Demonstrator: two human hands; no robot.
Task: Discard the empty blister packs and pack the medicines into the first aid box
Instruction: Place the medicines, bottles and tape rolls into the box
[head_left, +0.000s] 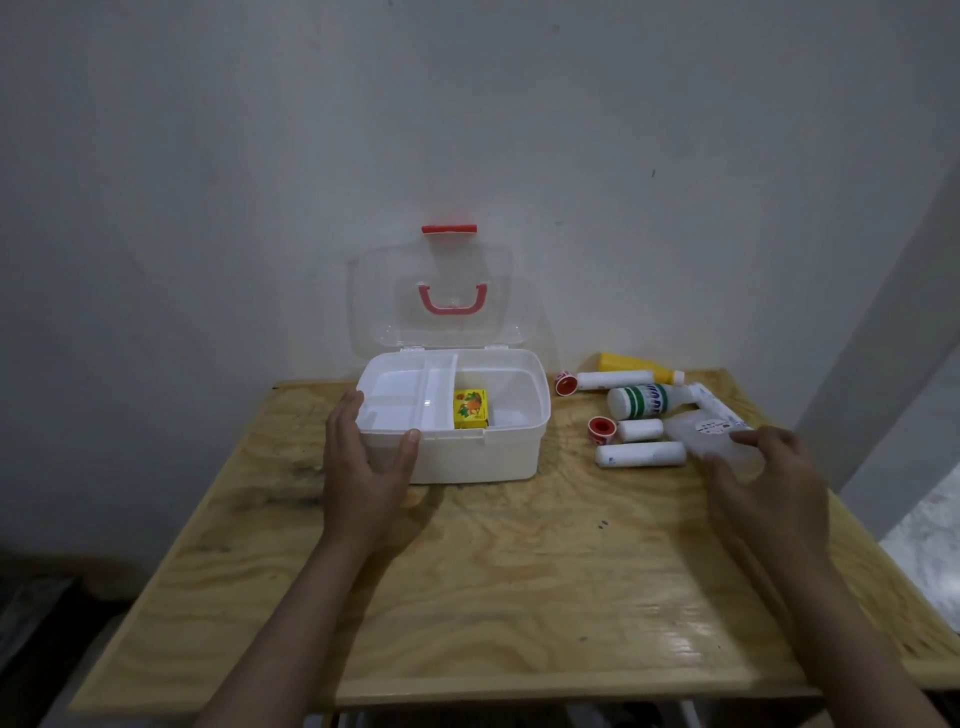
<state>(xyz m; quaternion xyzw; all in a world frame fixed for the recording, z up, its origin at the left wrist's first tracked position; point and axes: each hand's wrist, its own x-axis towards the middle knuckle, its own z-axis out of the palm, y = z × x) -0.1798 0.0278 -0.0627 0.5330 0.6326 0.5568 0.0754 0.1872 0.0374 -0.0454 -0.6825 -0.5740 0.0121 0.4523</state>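
- Steadying the first aid box (483, 457) with our left hand (363, 467): fingers spread open against its front left corner, thumb on the rim, nothing grasped.
- Box sits on the wooden table (519, 597), clear lid (436, 296) propped upright against the wall.
- White tray (405, 400) fills the left part of the box; a yellow carton (470, 409) stands in the right compartment.
- Our right hand (769, 483) hovers open over a clear bottle (711, 434); we cannot tell whether the fingertips touch it.
- To the right of the box lie white rolls (641, 454), two red-rimmed tape spools (601, 429), a green-striped bottle (639, 401) and a yellow tube (636, 362).
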